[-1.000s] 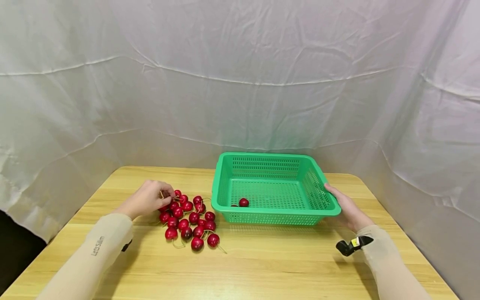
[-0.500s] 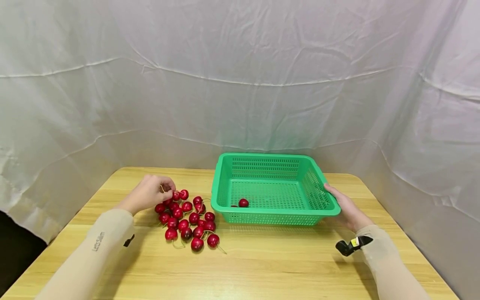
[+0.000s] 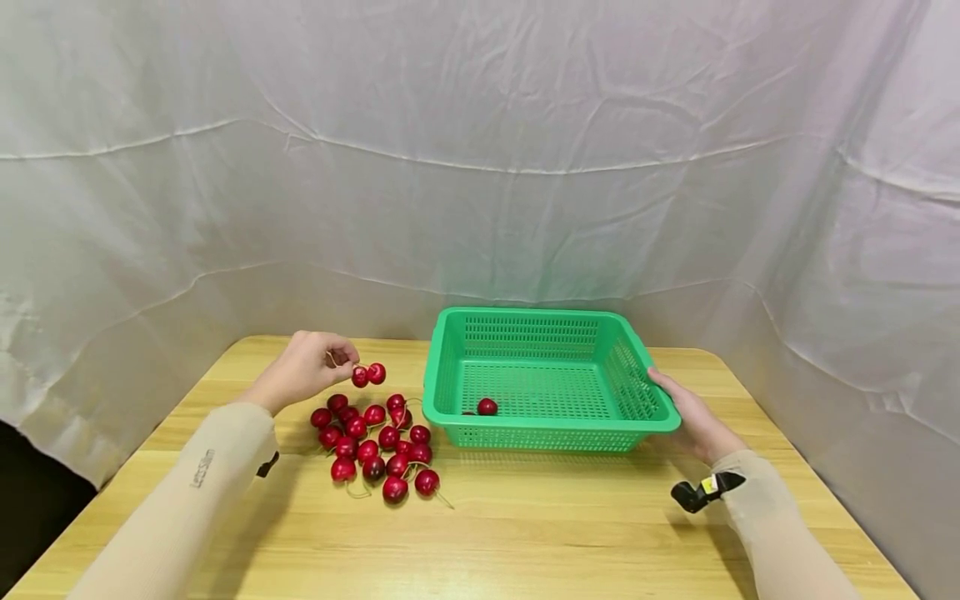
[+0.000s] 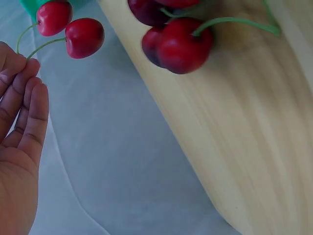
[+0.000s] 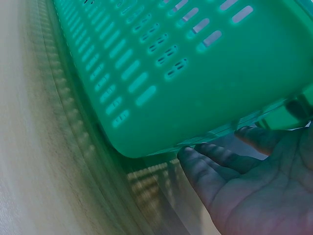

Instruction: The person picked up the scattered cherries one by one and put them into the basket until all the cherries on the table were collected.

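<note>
Beige, close-fitting fabric sleeve [image 3: 198,471] on the left arm, lettered "Lets Slim". The left hand [image 3: 306,367] pinches the thin green stems [image 4: 44,45] of two glossy, round red cherries [image 3: 377,373], which point right, beyond the loose dark-red cherries [image 3: 373,468]. The right hand [image 3: 693,421], fingers extended, touches the right side of the rectangular, perforated green plastic basket [image 3: 551,424], its long axis running left to right.

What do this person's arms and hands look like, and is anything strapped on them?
The left hand and right hand are bare, without gloves. Both arms wear beige sleeves; dark lettering runs along the left one. A black gadget with a yellow-and-white label sits at the right wrist; only a small black piece shows at the left.
</note>
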Available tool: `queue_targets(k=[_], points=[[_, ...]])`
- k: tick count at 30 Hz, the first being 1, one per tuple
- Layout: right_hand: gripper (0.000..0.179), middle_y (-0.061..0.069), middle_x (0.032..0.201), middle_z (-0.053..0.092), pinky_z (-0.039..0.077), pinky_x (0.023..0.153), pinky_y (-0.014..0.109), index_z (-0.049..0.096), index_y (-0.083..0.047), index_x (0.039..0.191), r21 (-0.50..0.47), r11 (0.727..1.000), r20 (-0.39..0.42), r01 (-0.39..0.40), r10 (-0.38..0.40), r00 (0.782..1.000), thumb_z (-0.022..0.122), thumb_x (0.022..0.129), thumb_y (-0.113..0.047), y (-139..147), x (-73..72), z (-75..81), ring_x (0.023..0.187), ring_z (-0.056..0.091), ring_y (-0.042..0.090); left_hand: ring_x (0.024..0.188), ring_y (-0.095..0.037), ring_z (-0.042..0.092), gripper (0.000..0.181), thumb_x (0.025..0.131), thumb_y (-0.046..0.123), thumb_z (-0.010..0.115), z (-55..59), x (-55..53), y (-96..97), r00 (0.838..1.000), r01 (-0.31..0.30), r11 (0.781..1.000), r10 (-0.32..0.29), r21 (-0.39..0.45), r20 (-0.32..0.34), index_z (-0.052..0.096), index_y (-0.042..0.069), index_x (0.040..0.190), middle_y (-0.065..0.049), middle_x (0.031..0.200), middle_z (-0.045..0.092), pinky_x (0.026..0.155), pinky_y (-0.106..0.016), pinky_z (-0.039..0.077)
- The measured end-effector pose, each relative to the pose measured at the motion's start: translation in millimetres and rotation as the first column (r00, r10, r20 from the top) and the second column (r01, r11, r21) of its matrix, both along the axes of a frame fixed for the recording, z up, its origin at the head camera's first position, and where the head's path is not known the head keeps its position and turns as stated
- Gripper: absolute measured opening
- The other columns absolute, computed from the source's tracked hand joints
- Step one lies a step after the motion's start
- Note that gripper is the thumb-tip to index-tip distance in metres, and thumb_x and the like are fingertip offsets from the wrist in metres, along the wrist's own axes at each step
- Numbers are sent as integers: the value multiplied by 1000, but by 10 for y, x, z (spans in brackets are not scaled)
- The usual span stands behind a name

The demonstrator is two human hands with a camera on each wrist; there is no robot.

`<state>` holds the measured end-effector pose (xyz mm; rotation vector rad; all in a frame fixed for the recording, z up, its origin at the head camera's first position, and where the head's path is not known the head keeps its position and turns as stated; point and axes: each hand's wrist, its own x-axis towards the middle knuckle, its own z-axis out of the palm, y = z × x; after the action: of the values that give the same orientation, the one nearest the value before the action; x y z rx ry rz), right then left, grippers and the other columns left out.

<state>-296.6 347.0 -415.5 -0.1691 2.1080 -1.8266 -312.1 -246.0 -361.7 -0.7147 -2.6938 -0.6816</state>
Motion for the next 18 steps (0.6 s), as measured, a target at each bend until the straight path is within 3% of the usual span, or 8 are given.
queue_targets(k=[18], points=[[78, -5, 119, 65, 58, 92, 30, 8, 0, 168, 3, 1000, -10, -2, 2, 1000, 22, 115, -56, -12, 8, -3, 104, 67, 8, 77, -15, 69, 11, 92, 2, 71, 291, -140, 326, 997, 25, 997, -19, 75, -75, 80, 8, 92, -4, 85, 78, 77, -37, 61]])
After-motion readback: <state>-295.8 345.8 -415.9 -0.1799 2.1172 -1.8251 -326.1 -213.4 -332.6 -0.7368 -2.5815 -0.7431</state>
